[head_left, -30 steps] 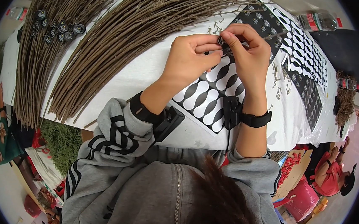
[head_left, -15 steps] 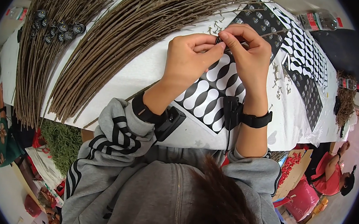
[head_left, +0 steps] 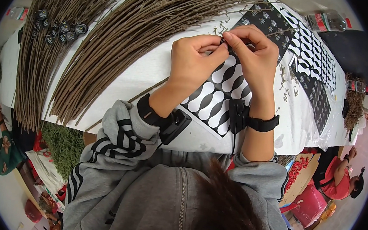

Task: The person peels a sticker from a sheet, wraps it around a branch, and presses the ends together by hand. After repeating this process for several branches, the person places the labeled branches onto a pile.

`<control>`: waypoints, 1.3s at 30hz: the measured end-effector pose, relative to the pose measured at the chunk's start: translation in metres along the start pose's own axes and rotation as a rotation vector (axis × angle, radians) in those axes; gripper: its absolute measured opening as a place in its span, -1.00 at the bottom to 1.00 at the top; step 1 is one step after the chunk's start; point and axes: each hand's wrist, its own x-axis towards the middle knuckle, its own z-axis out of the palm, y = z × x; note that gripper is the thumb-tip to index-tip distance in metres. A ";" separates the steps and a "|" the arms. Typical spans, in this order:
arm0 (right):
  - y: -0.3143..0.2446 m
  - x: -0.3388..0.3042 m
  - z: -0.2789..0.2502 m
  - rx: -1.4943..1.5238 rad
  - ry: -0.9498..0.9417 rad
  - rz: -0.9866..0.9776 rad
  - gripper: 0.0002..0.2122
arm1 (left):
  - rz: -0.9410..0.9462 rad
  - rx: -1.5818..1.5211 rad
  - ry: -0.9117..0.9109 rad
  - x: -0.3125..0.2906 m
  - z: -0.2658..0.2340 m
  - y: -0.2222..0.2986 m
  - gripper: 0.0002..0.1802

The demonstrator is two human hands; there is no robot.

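Note:
My left hand (head_left: pixel 195 59) and my right hand (head_left: pixel 258 56) meet above the table, both closed in a pinch. Between the fingertips is a small black label (head_left: pixel 223 40), mostly hidden, at a thin brown twig (head_left: pixel 153 87). The twig runs under my left wrist and comes out beyond my right fingers at the upper right. Below my hands lies a black sticker sheet (head_left: pixel 213 101) with white double-ended shapes. To the left, a large bundle of bare twigs (head_left: pixel 124 52) fans across the table. Beside it, another twig bundle (head_left: pixel 31 81) carries several round black labels (head_left: pixel 64 28).
More patterned sheets (head_left: pixel 312 51) lie at the right, near scattered small twig bits (head_left: pixel 288 82). A plastic bottle (head_left: pixel 327 21) lies at the far right. Green foliage (head_left: pixel 62 148) and red berries (head_left: pixel 297 171) stand below the table edge. Other people sit at both sides.
My fingertips have shifted slightly at the label, and less of it shows. The twig has moved a little by my left wrist. At far left, another person's hand has raised a green bunch.

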 end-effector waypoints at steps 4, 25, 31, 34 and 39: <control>-0.002 0.000 -0.001 -0.016 -0.001 0.007 -0.92 | 0.004 0.008 0.003 0.000 0.000 -0.001 -0.78; 0.000 0.003 -0.003 0.149 0.145 -0.080 -0.84 | -0.059 -0.174 -0.152 0.003 -0.007 -0.005 -0.74; 0.007 0.005 -0.006 0.149 0.155 -0.136 -0.80 | -0.097 -0.129 -0.168 0.002 -0.008 0.005 -0.71; 0.006 0.006 -0.003 0.169 0.227 -0.185 -0.79 | 0.019 -0.012 -0.107 0.002 -0.008 0.011 -0.66; -0.001 0.003 0.003 0.333 0.395 -0.073 -0.79 | 0.519 0.368 0.164 0.003 -0.013 0.013 -0.68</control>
